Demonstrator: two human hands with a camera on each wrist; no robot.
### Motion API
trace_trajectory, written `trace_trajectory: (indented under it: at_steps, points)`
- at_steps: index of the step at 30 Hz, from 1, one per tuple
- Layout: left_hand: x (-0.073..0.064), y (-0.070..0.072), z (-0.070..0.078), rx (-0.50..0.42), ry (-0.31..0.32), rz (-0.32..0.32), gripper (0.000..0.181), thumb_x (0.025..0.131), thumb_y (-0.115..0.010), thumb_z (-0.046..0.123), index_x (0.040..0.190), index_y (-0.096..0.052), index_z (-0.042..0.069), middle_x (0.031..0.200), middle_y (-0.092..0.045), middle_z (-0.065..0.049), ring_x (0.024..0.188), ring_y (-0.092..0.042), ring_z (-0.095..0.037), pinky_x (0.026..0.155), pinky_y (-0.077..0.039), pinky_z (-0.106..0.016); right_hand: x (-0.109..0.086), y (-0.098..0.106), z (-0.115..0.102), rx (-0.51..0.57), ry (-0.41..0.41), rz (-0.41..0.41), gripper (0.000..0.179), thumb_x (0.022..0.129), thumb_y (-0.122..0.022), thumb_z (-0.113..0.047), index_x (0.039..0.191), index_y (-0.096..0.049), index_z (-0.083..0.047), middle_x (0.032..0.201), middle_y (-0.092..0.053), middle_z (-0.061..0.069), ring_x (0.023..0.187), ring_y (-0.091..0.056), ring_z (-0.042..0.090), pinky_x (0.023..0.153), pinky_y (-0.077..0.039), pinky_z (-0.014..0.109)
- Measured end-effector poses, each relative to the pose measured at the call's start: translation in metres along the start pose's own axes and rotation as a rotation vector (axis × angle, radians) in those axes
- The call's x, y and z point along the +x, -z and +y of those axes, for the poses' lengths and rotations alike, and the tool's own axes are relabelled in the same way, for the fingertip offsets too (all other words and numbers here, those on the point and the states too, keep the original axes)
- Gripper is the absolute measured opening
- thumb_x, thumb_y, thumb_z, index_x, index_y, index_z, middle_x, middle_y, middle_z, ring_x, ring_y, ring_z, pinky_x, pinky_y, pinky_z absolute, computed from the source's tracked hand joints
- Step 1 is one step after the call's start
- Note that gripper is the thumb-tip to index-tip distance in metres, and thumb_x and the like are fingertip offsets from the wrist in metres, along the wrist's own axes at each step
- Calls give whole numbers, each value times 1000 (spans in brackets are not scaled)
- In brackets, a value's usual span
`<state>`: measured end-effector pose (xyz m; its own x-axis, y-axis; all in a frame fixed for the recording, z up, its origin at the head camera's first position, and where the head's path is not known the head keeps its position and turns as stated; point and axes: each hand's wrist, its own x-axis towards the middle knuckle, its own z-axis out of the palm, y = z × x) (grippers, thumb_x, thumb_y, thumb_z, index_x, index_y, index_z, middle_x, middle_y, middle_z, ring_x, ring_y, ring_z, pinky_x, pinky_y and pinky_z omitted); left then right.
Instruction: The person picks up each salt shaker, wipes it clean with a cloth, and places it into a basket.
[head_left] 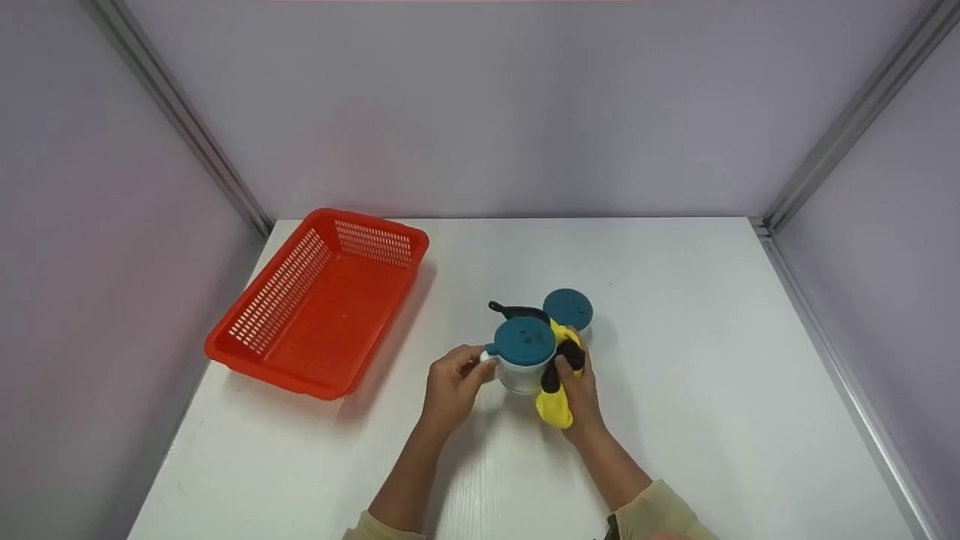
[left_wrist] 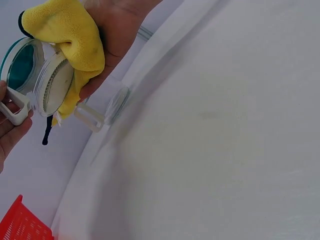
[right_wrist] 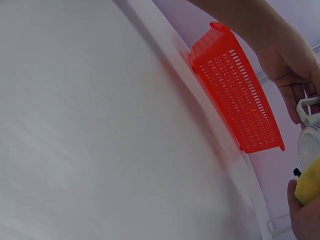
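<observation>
My left hand (head_left: 450, 386) pinches the white handle of a clear lidded jar (head_left: 520, 379) with a blue-green lid, held above the table. A yellow cloth (head_left: 554, 409) with black parts is gripped by my right hand (head_left: 586, 396), which presses it to the jar's right side. From the cloth a thin black strip (left_wrist: 48, 132) sticks out past the jar. In the left wrist view the cloth (left_wrist: 67, 30) covers part of the jar's side, and the jar's ribbed base (left_wrist: 57, 87) faces the camera.
A second handled jar with a blue-green lid (head_left: 568, 307) stands on the white table (head_left: 697, 337) just behind the hands. On the left lies a red plastic basket (head_left: 345, 300) with slotted walls. Pale panels (head_left: 525, 112) enclose the table at the back and sides.
</observation>
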<state>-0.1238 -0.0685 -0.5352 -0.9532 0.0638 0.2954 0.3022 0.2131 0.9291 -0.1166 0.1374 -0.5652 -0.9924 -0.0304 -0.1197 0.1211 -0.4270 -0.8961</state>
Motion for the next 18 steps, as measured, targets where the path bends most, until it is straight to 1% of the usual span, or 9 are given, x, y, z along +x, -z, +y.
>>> trace_trajectory:
  at_steps: [3,4,7,10,12,15,17,18]
  points:
    - [1,1,2,3,7,-17,12,91,-71,16,102,-74,13,89,-69,0,80,-63,-14,71,-60,-25,-3,-6,-8,95,-63,-33,58,101,-46,-47,149,-23,-23,138,-39,-1,122,-43,12,105,-40,14]
    - [1,1,-3,-3,5,-24,12,91,-71,18,102,-74,15,89,-69,1,80,-64,-14,71,-60,-25,-5,-8,-11,124,-77,-52,56,101,-45,-50,145,-25,-22,134,-42,-3,120,-44,11,105,-40,14]
    - [1,0,-3,-13,3,-39,13,91,-71,19,103,-74,15,90,-69,2,82,-65,-14,72,-61,-26,-7,-12,-14,206,-92,-116,51,98,-46,-56,133,-36,-21,122,-49,-6,114,-47,9,105,-40,17]
    - [1,0,-4,-43,7,-51,13,91,-71,19,103,-74,15,90,-69,1,83,-67,-14,74,-61,-27,-9,-13,-15,219,-105,-137,49,97,-44,-58,128,-46,-21,118,-53,-8,110,-49,8,103,-40,18]
    - [1,-1,-4,-65,8,-55,13,91,-71,18,103,-74,14,91,-70,-1,84,-68,-15,74,-61,-27,-10,-14,-15,256,-138,-135,47,97,-43,-59,127,-49,-22,119,-54,-8,109,-49,7,102,-41,18]
    - [2,-2,-4,-86,0,-59,15,90,-71,19,104,-73,12,94,-71,-3,84,-68,-15,74,-61,-27,-11,-15,-17,327,-181,-155,45,99,-39,-58,127,-52,-25,118,-54,-8,108,-48,7,100,-41,17]
    - [2,-3,-5,-88,-9,-60,16,90,-72,19,103,-73,10,96,-71,-4,83,-69,-14,73,-61,-27,-12,-15,-17,382,-198,-175,42,100,-37,-55,126,-53,-26,117,-55,-8,106,-48,6,99,-41,17]
    - [2,-3,-5,-87,-10,-60,16,90,-72,19,103,-73,10,96,-71,-4,83,-69,-14,72,-61,-27,-13,-15,-18,393,-195,-190,42,102,-34,-54,124,-55,-26,116,-55,-8,105,-48,6,97,-41,17]
